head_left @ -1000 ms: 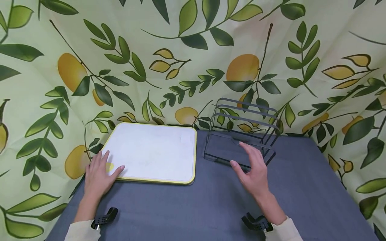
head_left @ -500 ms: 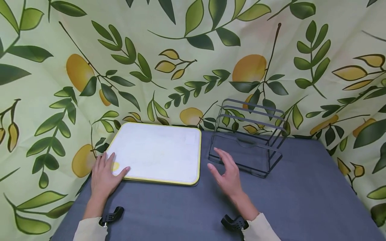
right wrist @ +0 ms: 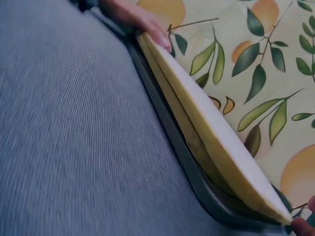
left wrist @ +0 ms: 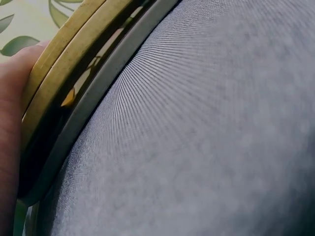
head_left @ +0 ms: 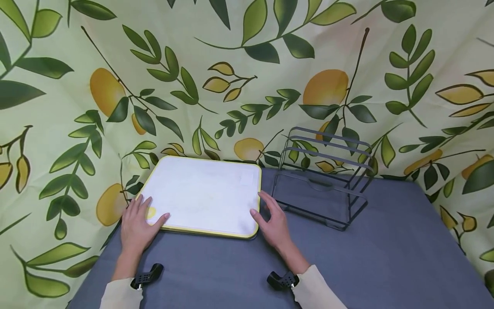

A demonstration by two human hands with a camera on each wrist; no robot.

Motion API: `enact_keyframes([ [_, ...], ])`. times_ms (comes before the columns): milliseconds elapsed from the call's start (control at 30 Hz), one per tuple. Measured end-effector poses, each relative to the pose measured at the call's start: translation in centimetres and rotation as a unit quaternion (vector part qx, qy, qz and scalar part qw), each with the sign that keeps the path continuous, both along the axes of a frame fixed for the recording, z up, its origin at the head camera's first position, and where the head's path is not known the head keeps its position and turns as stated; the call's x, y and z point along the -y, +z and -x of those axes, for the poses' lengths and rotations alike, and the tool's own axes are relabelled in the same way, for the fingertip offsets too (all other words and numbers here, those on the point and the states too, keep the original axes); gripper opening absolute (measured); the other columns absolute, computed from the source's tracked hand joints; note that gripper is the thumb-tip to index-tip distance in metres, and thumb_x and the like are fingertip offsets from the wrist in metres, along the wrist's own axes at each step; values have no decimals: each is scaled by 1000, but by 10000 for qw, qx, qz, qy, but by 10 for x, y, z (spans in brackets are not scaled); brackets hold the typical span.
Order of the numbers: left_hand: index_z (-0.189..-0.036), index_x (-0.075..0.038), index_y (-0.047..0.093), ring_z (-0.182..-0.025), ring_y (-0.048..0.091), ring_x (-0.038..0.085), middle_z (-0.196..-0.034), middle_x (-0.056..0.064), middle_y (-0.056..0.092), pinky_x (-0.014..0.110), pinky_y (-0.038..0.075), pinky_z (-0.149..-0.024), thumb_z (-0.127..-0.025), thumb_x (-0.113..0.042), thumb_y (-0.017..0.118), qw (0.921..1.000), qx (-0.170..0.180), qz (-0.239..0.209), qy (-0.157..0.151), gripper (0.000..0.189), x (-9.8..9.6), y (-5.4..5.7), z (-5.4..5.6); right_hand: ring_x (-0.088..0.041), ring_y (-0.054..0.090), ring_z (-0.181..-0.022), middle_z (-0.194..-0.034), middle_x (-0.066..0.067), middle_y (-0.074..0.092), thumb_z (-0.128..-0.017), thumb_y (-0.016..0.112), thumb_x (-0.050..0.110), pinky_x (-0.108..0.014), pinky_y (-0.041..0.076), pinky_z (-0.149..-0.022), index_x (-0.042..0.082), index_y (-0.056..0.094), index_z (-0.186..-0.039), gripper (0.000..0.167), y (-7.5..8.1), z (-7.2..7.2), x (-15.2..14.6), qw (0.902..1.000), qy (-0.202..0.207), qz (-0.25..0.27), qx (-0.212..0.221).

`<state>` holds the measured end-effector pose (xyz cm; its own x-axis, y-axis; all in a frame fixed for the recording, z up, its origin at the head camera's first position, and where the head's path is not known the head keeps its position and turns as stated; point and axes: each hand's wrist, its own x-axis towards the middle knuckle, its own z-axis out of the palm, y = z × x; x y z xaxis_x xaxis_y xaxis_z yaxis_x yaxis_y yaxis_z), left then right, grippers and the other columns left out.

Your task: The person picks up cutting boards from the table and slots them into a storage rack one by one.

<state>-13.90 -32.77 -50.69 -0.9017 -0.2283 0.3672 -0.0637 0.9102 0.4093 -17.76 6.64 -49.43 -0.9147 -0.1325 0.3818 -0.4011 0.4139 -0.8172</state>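
A white cutting board (head_left: 204, 195) with a yellow rim lies at centre-left in the head view. In the right wrist view it tops a stack, with another yellow edge (right wrist: 189, 140) and a dark grey board (right wrist: 167, 123) beneath. My left hand (head_left: 138, 225) rests on its near left corner, fingers spread over the edge and thumb on the white face. At the right edge, my right hand (head_left: 273, 221) has thumb and forefinger apart, fingertips at the rim. Whether they press on it I cannot tell. Right fingertips (right wrist: 302, 226) show beside the board's corner.
Behind the right hand stands a black wire rack (head_left: 320, 184) with several upright dividers. A blue-grey cloth (head_left: 366, 266) covers the table. A leaf-and-fruit patterned curtain (head_left: 185, 34) hangs at the back and sides.
My right hand has moved left, from in front of the rack to the right edge of the board. My left hand stays on the board's left corner.
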Motion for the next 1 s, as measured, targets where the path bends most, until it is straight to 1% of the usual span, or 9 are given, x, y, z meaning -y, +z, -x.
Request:
enact_keyframes([
  [133,-142,-4,52,-149,27,49,-156,27,39,68,18,-119,-82,-54,73,10000,-18,-8,22,81,-3,-2,2,-33,47,-143,-157,-12,47,-96,69,32,-54,44,-112,10,53,-147,58,-5,3,9,9988,-13,234,420],
  [233,-142,-4,53,-149,27,47,-154,25,43,67,19,-119,-82,-53,74,10000,-6,-44,59,80,-7,-3,3,-33,42,-148,-158,-12,46,-96,69,32,-55,38,-117,11,50,-149,61,-9,6,14,9975,-58,349,606],
  [400,-141,-6,54,-149,27,44,-154,22,46,66,19,-119,-81,-50,75,9999,14,-77,74,78,-11,-2,4,-36,36,-151,-162,-17,39,-96,70,32,-54,36,-119,11,48,-150,63,-13,11,19,9936,-213,692,867],
  [500,-140,-7,55,-150,27,44,-154,22,46,66,19,-119,-82,-50,75,9999,46,-101,82,75,-11,-1,3,-34,32,-153,-165,-18,32,-96,70,32,-50,35,-120,10,44,-152,66,-15,14,23,9865,-287,1058,1212],
  [600,-139,-7,56,-149,28,44,-153,22,47,66,20,-119,-83,-48,74,9999,33,-133,72,72,-11,-1,1,-33,30,-153,-165,-19,30,-96,70,31,-48,34,-121,8,38,-155,71,-17,17,27,9753,-391,1490,1580],
  [633,-139,-7,57,-149,28,44,-153,22,47,66,21,-118,-84,-47,74,9999,14,-144,71,70,-11,-2,0,-32,30,-153,-165,-19,30,-96,70,31,-47,34,-121,8,37,-156,72,-17,17,27,9720,-429,1588,1680],
  [700,-138,-6,58,-149,29,44,-152,22,48,66,21,-118,-85,-45,73,9998,-23,-165,78,68,-10,-2,-1,-32,30,-154,-165,-20,29,-96,70,34,-46,34,-121,7,36,-156,74,-18,18,28,9687,-462,1633,1813],
  [867,-137,-7,59,-149,29,44,-152,20,48,67,24,-116,-86,-44,72,9996,-107,-228,84,64,-8,-3,-1,-33,30,-153,-167,-21,23,-95,71,34,-47,34,-121,7,39,-154,72,-20,19,26,9734,-322,1329,1839],
  [1000,-136,-5,59,-148,30,47,-150,22,49,68,25,-115,-87,-44,72,9998,-118,-152,-50,64,-5,1,-1,-33,31,-153,-166,-22,25,-93,75,23,-46,35,-120,6,45,-150,67,-23,21,25,9769,-207,1287,1695],
])
